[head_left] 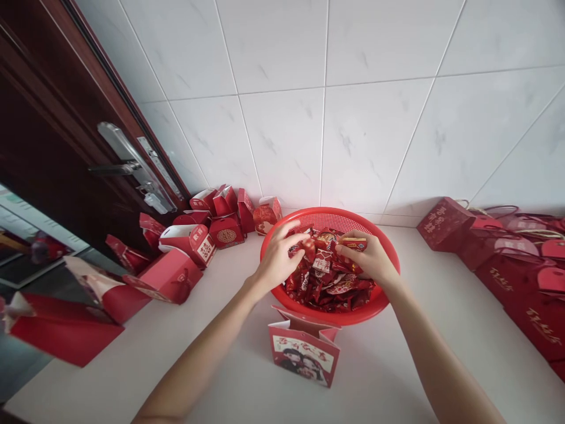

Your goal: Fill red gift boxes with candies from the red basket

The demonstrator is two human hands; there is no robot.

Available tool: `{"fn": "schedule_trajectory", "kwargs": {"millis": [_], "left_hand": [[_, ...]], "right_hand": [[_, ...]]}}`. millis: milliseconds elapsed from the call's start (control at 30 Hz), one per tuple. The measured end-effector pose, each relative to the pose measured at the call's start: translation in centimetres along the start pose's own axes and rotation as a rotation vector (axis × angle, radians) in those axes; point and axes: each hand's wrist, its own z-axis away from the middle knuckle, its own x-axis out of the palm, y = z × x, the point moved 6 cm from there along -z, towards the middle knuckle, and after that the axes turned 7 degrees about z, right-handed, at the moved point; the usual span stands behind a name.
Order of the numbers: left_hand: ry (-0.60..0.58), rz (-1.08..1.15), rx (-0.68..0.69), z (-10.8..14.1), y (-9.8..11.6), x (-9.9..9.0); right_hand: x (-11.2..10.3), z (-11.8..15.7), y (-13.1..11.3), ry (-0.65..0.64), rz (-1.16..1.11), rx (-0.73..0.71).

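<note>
A red plastic basket [338, 318] full of red-wrapped sweets [331, 288] stands between my arms. Over its left side, my left hand [280, 253] curls its thumb and fingers on a shiny red wrapped sweet [309, 247]. My right hand [371, 256], above the basket's right side, pinches a small red and gold packet [353, 242]. Just in front of the basket, an open-topped red paper box [304, 356] with a printed picture of a couple stands upright, touched by neither hand.
Several red gift boxes [165, 274] line the left side of the white table [238, 365], some open-topped. Red gift bags [507, 271] with cord handles crowd the right. A tiled wall [282, 141] rises behind; a dark door [57, 112] is at left.
</note>
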Motion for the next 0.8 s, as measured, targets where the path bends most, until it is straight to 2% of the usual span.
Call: {"fn": "schedule_trajectory", "kwargs": {"millis": [167,267,367,533,633,800], "left_hand": [[-0.558,-0.194,-0.093,0.6,0.4,0.0],[-0.746,-0.42,-0.183,0.8,0.0,0.1],[-0.787,-0.56,-0.216,0.7,-0.1,1.1],[-0.811,-0.633,-0.211,0.8,-0.4,4.3],[-0.769,-0.503,-0.193,0.0,-1.0,5.1],[-0.609,-0.193,-0.232,-2.8,-2.7,5.1]], "right_hand": [[0.3,-0.4,0.0,-0.023,0.036,-0.088],[0.4,-0.6,0.1,-0.026,0.04,-0.118],[0.5,-0.7,0.3,-0.035,0.032,-0.126],[0.4,-0.7,0.2,-0.023,0.054,-0.139],[0.5,-0.7,0.3,-0.034,0.047,-0.127],[0.6,-0.8,0.6,-0.035,0.024,-0.099]]}}
